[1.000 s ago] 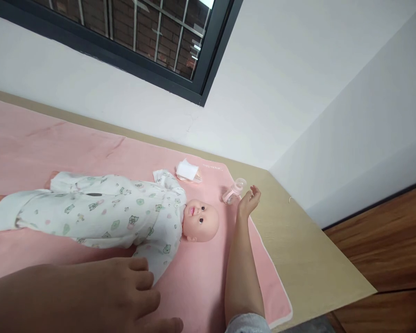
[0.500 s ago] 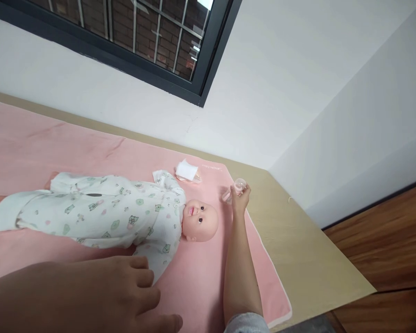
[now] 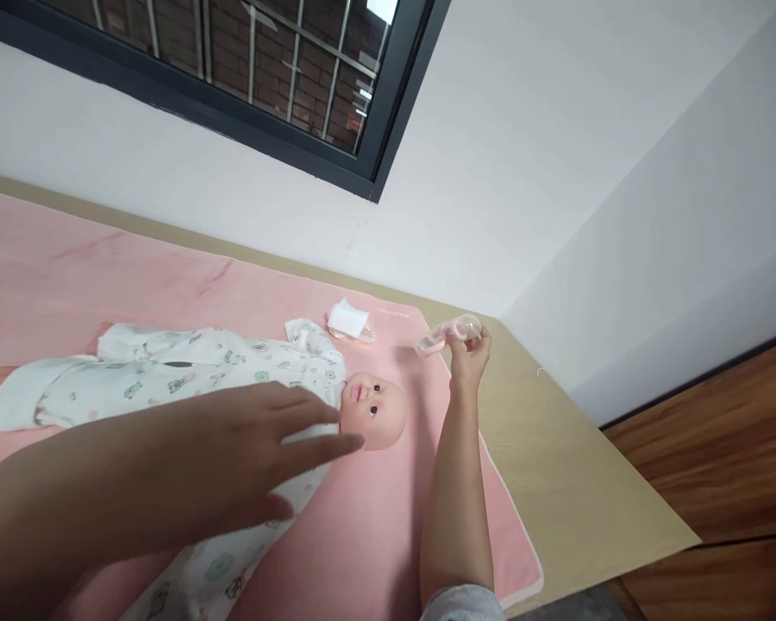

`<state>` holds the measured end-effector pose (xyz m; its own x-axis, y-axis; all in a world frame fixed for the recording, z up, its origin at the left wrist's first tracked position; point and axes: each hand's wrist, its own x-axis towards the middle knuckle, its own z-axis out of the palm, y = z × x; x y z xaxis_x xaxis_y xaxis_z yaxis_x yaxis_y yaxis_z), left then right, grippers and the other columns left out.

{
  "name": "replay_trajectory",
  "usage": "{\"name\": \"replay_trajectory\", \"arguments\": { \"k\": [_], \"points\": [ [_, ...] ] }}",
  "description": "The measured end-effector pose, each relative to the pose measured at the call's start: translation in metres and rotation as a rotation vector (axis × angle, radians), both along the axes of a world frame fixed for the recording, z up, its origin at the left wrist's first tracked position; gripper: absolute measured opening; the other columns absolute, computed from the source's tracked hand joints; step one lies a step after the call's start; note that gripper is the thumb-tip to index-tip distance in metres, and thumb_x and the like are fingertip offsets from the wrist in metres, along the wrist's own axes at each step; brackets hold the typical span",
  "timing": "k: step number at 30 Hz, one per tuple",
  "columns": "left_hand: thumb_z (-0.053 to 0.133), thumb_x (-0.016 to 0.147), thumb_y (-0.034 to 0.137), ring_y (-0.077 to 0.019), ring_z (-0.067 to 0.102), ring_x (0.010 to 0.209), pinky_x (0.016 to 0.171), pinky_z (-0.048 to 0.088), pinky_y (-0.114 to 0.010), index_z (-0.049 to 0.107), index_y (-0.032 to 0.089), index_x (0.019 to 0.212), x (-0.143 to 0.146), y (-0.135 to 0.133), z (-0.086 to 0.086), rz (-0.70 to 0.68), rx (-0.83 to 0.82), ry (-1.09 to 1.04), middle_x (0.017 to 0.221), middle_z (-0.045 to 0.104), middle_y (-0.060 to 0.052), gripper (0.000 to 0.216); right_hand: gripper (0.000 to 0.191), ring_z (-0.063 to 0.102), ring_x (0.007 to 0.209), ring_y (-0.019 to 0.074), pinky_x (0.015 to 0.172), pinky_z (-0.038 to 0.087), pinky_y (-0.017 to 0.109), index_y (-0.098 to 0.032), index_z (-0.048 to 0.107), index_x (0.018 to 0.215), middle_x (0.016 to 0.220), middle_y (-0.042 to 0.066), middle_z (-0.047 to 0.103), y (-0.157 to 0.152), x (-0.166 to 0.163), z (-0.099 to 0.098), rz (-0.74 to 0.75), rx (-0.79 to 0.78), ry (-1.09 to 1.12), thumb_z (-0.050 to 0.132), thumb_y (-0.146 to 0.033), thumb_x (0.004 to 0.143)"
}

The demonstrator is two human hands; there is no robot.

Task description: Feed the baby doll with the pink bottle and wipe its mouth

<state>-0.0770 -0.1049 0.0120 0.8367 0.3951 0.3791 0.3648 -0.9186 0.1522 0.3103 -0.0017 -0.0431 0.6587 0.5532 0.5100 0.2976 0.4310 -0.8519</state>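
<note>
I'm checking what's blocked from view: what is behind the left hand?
Behind the left hand lies the doll; its head and parts of its patterned clothing show around it. Some of that clothing is covered, so details there cannot be seen.

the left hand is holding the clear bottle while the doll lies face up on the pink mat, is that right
Not quite: the right hand is holding the clear bottle, as the head view shows. The doll does lie face up on the pink mat.
</note>
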Motion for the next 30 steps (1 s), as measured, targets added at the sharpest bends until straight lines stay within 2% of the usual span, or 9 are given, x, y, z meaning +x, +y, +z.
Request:
{"name": "replay_trajectory", "arguments": {
  "k": [2, 5, 9, 14, 17, 20, 24, 27, 30],
  "points": [
    [0.056, 0.089, 0.032, -0.0236, 0.059, 0.120, 0.099, 0.048, -0.035, 0.045, 0.042, 0.143, 0.006, 0.014, 0.009, -0.046, -0.019, 0.023, 0.139, 0.058, 0.003, 0.055, 0.073, 0.062, 0.111, 0.0218, 0.096, 0.051, 0.040, -0.016, 0.047, 0.125, 0.120, 0.013, 0.063, -0.005, -0.016, 0.017, 0.074, 0.044, 0.010, 0.078, -0.031, 0.061],
    [0.053, 0.092, 0.035, -0.0252, 0.055, 0.125, 0.101, 0.047, -0.037, 0.044, 0.038, 0.144, 0.016, 0.035, 0.011, -0.002, -0.031, -0.012, 0.144, 0.053, 0.000, 0.053, 0.071, 0.061, 0.115, 0.0211, 0.100, 0.050, 0.040, -0.020, 0.049, 0.126, 0.122, 0.010, 0.062, -0.017, -0.046, 0.037, 0.209, 0.084, -0.028, 0.079, -0.032, 0.063],
    [0.048, 0.094, 0.048, -0.0275, 0.052, 0.129, 0.104, 0.044, -0.039, 0.029, 0.031, 0.152, 0.030, 0.050, 0.009, 0.205, -0.082, -0.193, 0.149, 0.048, -0.005, 0.063, 0.070, 0.061, 0.114, 0.0211, 0.101, 0.050, 0.040, -0.025, 0.049, 0.129, 0.125, 0.009, 0.061, -0.037, -0.097, 0.053, 0.444, 0.074, -0.103, 0.080, -0.035, 0.066],
    [0.049, 0.091, 0.058, -0.0301, 0.061, 0.117, 0.089, 0.051, -0.038, 0.019, 0.030, 0.155, 0.037, 0.049, 0.013, 0.411, -0.234, -0.279, 0.138, 0.058, -0.007, 0.076, 0.067, 0.058, 0.120, 0.0225, 0.099, 0.052, 0.040, -0.029, 0.048, 0.130, 0.135, 0.008, 0.054, -0.063, -0.154, 0.055, 0.695, -0.030, -0.174, 0.077, -0.041, 0.071],
    [0.056, 0.084, 0.055, -0.0312, 0.063, 0.112, 0.084, 0.052, -0.037, 0.023, 0.031, 0.153, 0.035, 0.048, 0.016, 0.427, -0.291, -0.266, 0.136, 0.059, -0.005, 0.080, 0.063, 0.055, 0.124, 0.0228, 0.101, 0.052, 0.041, -0.029, 0.049, 0.128, 0.137, 0.007, 0.052, -0.071, -0.175, 0.052, 0.731, -0.033, -0.162, 0.077, -0.042, 0.072],
    [0.057, 0.077, 0.037, -0.0292, 0.065, 0.105, 0.079, 0.052, -0.034, 0.028, 0.029, 0.151, 0.034, 0.050, 0.018, 0.418, -0.357, -0.286, 0.133, 0.061, -0.004, 0.079, 0.065, 0.056, 0.122, 0.0225, 0.102, 0.051, 0.041, -0.028, 0.048, 0.128, 0.132, 0.007, 0.056, -0.075, -0.189, 0.048, 0.768, -0.024, -0.128, 0.077, -0.043, 0.072],
    [0.055, 0.065, 0.023, -0.0253, 0.068, 0.083, 0.063, 0.049, -0.029, 0.040, 0.032, 0.144, 0.036, 0.053, 0.019, 0.442, -0.457, -0.281, 0.107, 0.072, 0.001, 0.081, 0.066, 0.057, 0.120, 0.0217, 0.100, 0.053, 0.039, -0.029, 0.051, 0.126, 0.130, 0.006, 0.058, -0.076, -0.193, 0.048, 0.789, -0.037, -0.142, 0.080, -0.044, 0.069],
    [0.054, 0.061, 0.020, -0.0248, 0.068, 0.083, 0.062, 0.048, -0.030, 0.054, 0.034, 0.130, 0.038, 0.056, 0.020, 0.461, -0.372, -0.272, 0.104, 0.073, 0.003, 0.071, 0.060, 0.058, 0.119, 0.0217, 0.102, 0.051, 0.039, -0.027, 0.059, 0.119, 0.126, 0.005, 0.062, -0.078, -0.188, 0.052, 0.734, -0.082, -0.211, 0.082, -0.043, 0.067],
    [0.052, 0.061, 0.019, -0.0255, 0.066, 0.091, 0.074, 0.048, -0.034, 0.064, 0.030, 0.116, 0.039, 0.057, 0.020, 0.445, -0.224, -0.230, 0.108, 0.072, 0.001, 0.057, 0.057, 0.060, 0.116, 0.0218, 0.102, 0.051, 0.039, -0.026, 0.062, 0.117, 0.125, 0.004, 0.064, -0.080, -0.182, 0.056, 0.702, -0.119, -0.234, 0.083, -0.043, 0.067]
  ]
}}
